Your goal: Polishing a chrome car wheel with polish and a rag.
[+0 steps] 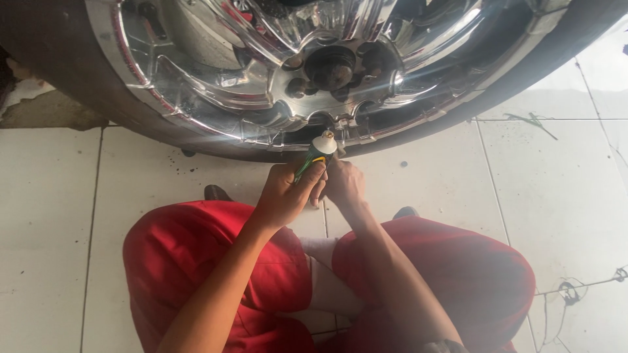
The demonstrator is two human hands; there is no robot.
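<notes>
My left hand (284, 193) is closed around a small green tube (316, 153) with a white neck, its tip pointed up at the lower rim of a chrome wheel (261, 72). My right hand (343, 183) sits right beside it, fingers curled near the tube's tip just under the rim; what it grips, if anything, is hidden. The wheel sits in a black tyre (150, 127) that rests on the tiled floor. Dark lug nuts ring the wheel's hub (330, 68).
I squat on white floor tiles (52, 216) in red trousers (196, 261), knees apart. A thin green strip (533, 121) lies on the tiles at the right. A loose wire (575, 287) lies at the lower right. Broken concrete shows at the far left.
</notes>
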